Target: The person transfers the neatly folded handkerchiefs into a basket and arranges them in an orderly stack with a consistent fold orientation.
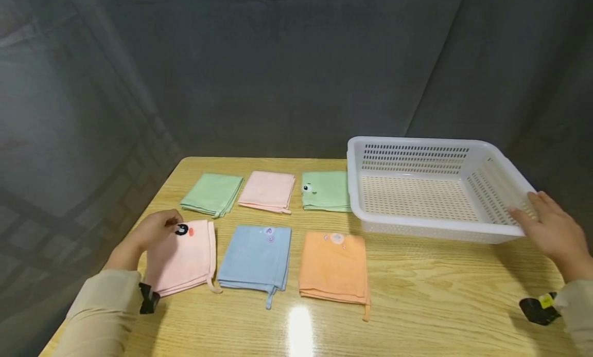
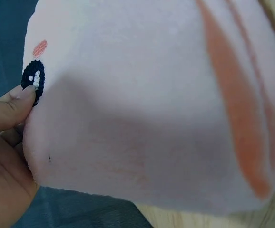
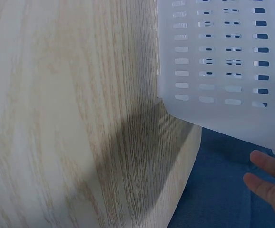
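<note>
My left hand [image 1: 155,231] pinches the far edge of a folded pink towel [image 1: 192,259] beside its embroidered black eye [image 2: 34,78]. In the left wrist view the thumb lies on top of the cloth by that eye, and most of the other fingers are hidden behind it. At the right, my right hand [image 1: 553,228] grips the front right corner of a white plastic basket [image 1: 431,226] by its rim. The basket's slotted wall [image 3: 218,61] fills the upper right of the right wrist view, with two fingertips showing near its rim.
A blue towel [image 1: 255,256] and an orange towel [image 1: 333,267] lie folded in the front row. Behind them are a green towel [image 1: 213,192], another pink towel [image 1: 267,189] and a second green towel [image 1: 329,190], partly covered by the basket. Dark cloth [image 1: 287,74] hangs behind the wooden table [image 1: 440,305].
</note>
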{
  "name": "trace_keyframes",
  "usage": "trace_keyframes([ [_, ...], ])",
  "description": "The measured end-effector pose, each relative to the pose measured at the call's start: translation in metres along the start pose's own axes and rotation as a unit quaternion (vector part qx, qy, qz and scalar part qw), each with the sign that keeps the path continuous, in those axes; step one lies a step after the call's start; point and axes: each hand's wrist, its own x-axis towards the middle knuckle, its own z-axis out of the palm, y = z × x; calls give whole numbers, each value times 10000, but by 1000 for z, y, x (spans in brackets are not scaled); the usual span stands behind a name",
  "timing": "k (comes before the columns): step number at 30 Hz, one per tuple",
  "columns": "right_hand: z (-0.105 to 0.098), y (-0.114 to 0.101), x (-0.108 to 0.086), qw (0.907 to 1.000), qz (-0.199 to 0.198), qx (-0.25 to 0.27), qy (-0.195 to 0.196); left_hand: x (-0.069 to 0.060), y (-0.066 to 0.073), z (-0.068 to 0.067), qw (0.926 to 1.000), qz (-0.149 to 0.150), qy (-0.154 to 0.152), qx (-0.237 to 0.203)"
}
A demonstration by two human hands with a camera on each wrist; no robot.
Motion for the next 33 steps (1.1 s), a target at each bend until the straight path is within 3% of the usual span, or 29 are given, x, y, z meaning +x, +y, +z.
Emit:
trace_keyframes([
  [6,-1,1,0,10000,20,-2,-28,1,5,-6,9999,138,26,-88],
  [13,-1,2,1,10000,-44,-35,-53,1,9,-11,9998,103,-79,-141],
  [20,-2,1,0,9999,-89,-52,-63,2,12,-14,9999,64,22,-148],
  [25,-22,-27,-14,9998,-147,42,-100,1,14,-17,9997,-195,52,-114],
  [30,-47,-65,-34,9996,-173,189,-143,1,19,-21,9995,-258,126,-126],
  [33,-53,-74,-39,9995,-141,187,-214,1,21,-24,9993,-269,188,-192],
])
